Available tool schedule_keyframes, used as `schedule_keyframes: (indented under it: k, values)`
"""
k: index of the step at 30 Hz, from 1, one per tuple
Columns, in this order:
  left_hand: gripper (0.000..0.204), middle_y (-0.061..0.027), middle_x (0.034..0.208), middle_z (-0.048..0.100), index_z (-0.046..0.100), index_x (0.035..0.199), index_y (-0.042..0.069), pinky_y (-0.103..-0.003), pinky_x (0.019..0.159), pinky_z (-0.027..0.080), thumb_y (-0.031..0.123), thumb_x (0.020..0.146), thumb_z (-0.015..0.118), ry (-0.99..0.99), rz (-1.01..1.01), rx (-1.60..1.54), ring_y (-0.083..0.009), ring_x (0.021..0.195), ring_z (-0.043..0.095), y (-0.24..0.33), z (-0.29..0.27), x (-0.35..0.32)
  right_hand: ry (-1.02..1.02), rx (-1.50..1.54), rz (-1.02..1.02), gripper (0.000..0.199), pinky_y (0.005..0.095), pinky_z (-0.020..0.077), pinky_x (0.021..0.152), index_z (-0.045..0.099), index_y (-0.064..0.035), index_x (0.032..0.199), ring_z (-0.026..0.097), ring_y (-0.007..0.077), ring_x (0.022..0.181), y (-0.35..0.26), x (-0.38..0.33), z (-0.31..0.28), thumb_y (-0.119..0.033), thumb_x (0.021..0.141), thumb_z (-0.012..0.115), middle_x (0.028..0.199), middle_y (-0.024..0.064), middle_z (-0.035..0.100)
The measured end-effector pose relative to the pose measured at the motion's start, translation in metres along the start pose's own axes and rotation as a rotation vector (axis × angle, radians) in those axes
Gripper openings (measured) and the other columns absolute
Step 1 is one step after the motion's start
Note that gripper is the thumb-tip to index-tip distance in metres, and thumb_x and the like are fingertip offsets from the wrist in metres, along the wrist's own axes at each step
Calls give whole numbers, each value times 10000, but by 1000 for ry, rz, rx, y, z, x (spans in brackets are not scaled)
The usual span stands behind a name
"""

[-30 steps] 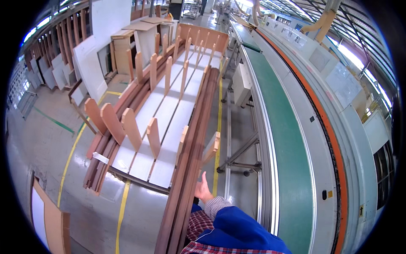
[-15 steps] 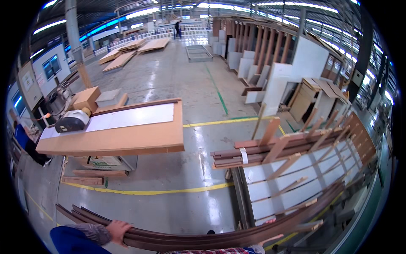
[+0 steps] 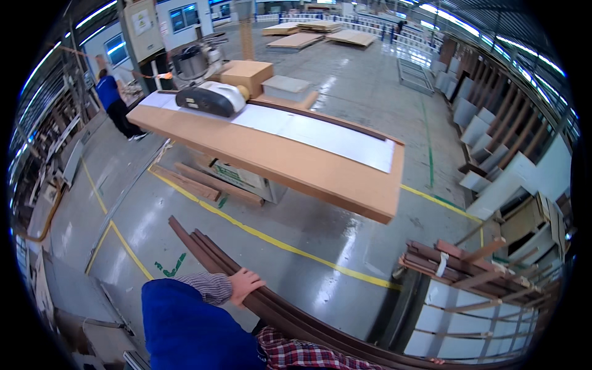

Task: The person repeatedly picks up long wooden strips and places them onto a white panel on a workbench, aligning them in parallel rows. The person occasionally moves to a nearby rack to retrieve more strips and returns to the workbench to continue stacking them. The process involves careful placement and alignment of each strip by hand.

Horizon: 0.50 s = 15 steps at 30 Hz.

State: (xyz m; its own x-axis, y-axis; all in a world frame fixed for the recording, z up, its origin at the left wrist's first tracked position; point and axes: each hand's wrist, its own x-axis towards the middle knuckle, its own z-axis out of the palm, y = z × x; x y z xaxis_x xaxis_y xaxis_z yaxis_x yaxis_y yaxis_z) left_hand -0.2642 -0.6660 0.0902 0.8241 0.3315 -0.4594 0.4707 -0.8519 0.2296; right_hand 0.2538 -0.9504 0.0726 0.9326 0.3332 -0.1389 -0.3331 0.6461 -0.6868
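1. Under the left hand [image 3: 246, 287] are the long brown strips [image 3: 293, 317]. Its fingers curl over the top and grip them.
2. Far to the right of those fingers, a tiny pink bit peeks out by the strips. It may be the right hand [image 3: 436, 361], but I cannot tell if it grips.
3. The strips run from ahead and left of the left fingers, back under them, and off to the lower right. They look stiff, but so long that they may bend a bit. The bunch is likely heavy, and the smooth sides may slip. Two hands set wide apart, around the whole bunch, would be best.
4. Ahead of the fingers, a yellow line [image 3: 271, 243] crosses the floor.
5. Past it, a big tan board [image 3: 345, 176] is in the way, with a machine [image 3: 209, 98] on top. Wood bars [image 3: 191, 185] lie low beside it.
6. Right of the fingers, the cart [image 3: 441, 308] blocks that side, with its posts sticking out.
7. Far ahead and left stands a person in blue [image 3: 111, 95].
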Motion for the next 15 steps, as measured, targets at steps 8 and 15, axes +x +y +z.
schedule_keyframes:
  k: [8, 15]
  values:
    - [1025, -176, 1129, 472, 346, 1294, 40, -483, 934, 318, 398, 453, 811, 308, -2, -92, -337, 1066, 458, -115, -2, -41, -185, 95, -232, 937, 431, 460, 845, 458, 25, 1201, 534, 293, 989, 15, -60, 111, -774, 711, 488, 1062, 159, 546]
    - [854, -176, 1105, 489, 439, 1235, 40, -514, 884, 359, 301, 492, 768, 651, 35, -179, -374, 994, 496, -143, -43, -38, -173, 289, -194, 920, 382, 491, 685, 508, 39, 1049, 567, 262, 728, 99, -56, 243, -812, 719, 394, 900, 148, 566]
